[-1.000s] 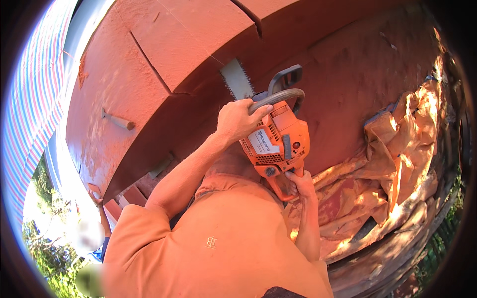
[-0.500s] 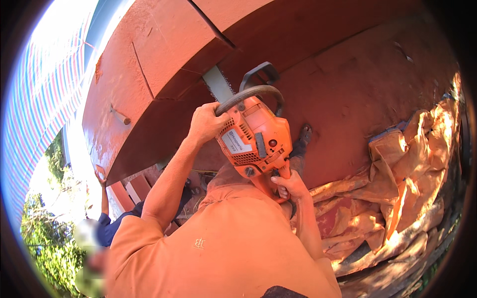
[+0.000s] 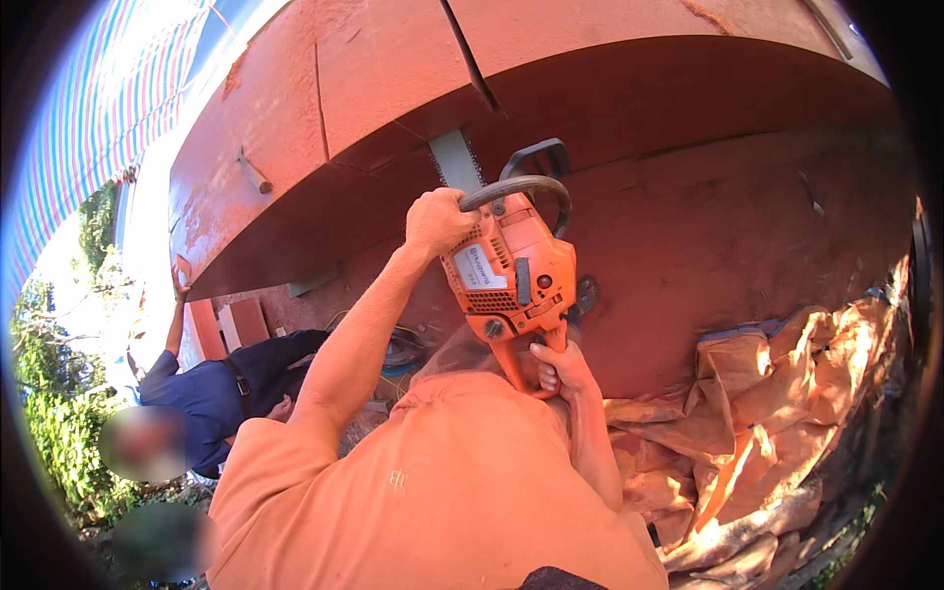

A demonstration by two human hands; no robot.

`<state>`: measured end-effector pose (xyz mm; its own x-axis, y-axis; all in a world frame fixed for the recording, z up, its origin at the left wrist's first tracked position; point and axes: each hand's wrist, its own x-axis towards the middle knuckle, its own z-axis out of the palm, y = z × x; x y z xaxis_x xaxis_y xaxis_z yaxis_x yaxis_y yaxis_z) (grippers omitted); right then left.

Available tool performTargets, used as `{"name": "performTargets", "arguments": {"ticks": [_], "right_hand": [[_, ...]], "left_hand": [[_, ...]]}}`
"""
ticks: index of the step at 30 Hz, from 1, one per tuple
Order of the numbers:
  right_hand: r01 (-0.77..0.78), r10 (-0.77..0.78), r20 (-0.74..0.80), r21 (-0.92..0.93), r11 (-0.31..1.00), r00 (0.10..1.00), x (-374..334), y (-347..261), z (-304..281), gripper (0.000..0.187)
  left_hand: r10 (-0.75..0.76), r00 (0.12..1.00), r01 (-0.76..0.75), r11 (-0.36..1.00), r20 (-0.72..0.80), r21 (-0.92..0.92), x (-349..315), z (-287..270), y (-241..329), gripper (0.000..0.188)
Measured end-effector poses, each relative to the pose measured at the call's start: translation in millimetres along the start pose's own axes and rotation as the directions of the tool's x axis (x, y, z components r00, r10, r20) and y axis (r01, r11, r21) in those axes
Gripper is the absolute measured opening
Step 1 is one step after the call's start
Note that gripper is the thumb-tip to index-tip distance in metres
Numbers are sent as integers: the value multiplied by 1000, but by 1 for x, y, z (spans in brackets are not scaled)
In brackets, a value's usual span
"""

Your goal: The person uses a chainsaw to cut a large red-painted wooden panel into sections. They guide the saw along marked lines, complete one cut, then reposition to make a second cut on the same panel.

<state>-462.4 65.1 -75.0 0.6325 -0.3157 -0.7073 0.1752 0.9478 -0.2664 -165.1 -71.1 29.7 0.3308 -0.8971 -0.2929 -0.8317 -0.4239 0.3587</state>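
Note:
An orange chainsaw [image 3: 516, 261] hangs in front of me, tilted with its engine toward my body. My left hand [image 3: 440, 224] is closed round its curved front handle [image 3: 536, 184]. My right hand [image 3: 562, 371] grips the rear handle [image 3: 511, 366], fingers wrapped about it. The toothed guide bar [image 3: 454, 160] points up to the curved side of a large reddish-brown wooden slab [image 3: 393, 74]. Its tip is hidden there; I cannot tell how deep it goes. A dark slot [image 3: 472, 61] and a thin line [image 3: 322, 108] run across the slab's top.
A stick-like tool [image 3: 254, 172] lies on the slab. At left a person in dark blue [image 3: 202, 393] has a hand [image 3: 181, 285] on the slab's end; another head shows below. Boards [image 3: 241, 323] lie behind. Crumpled tarp [image 3: 757, 393] covers the right. Striped sheeting [image 3: 108, 118] hangs upper left.
The view has shifted, so slab and chainsaw sit a little farther right and more of the person in blue shows. Both my hands keep their hold on the saw.

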Motion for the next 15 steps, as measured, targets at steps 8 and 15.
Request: {"name": "performTargets", "arguments": {"ticks": [8,15], "right_hand": [[36,-33,-85,28,999,996,3,15,6,31],[118,-112,-129,39,992,985,8,37,24,26]], "left_hand": [[41,997,-37,998,68,-54,-3,0,-3,35],[147,987,-145,989,66,-30,-3,-3,-12,33]]}}
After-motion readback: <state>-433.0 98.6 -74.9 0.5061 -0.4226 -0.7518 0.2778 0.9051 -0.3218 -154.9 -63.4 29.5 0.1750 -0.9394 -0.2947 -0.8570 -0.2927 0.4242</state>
